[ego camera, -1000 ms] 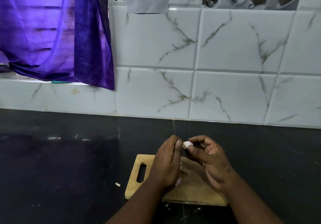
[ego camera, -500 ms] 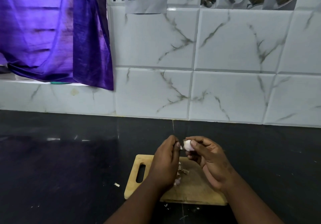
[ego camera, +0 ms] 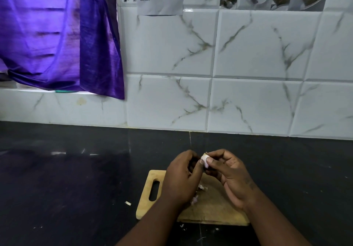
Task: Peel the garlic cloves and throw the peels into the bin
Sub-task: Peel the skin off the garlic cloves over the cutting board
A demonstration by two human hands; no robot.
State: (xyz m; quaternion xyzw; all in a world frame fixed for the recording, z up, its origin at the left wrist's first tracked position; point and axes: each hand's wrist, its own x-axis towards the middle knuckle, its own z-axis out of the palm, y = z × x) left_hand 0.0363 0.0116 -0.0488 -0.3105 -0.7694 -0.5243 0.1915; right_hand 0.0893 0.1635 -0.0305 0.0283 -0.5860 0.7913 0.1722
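A pale garlic clove [ego camera: 204,160] is pinched between the fingertips of both hands, held above the far end of a wooden cutting board [ego camera: 210,209]. My left hand [ego camera: 181,177] presses its thumb against the clove from the left. My right hand [ego camera: 229,173] grips the clove from the right with thumb and forefinger. Loose peel scraps [ego camera: 201,188] lie on the board under the hands. No bin is in view.
The board, with a handle slot [ego camera: 154,190] at its left end, lies on a black countertop [ego camera: 66,179]. A stray peel bit [ego camera: 128,203] lies left of the board, more crumbs by its near edge. A white tiled wall [ego camera: 248,96] and a purple curtain [ego camera: 57,35] stand behind.
The hands have shifted slightly and turned the clove between the fingertips; the left thumb now sits lower on it. The board and scraps have not moved.
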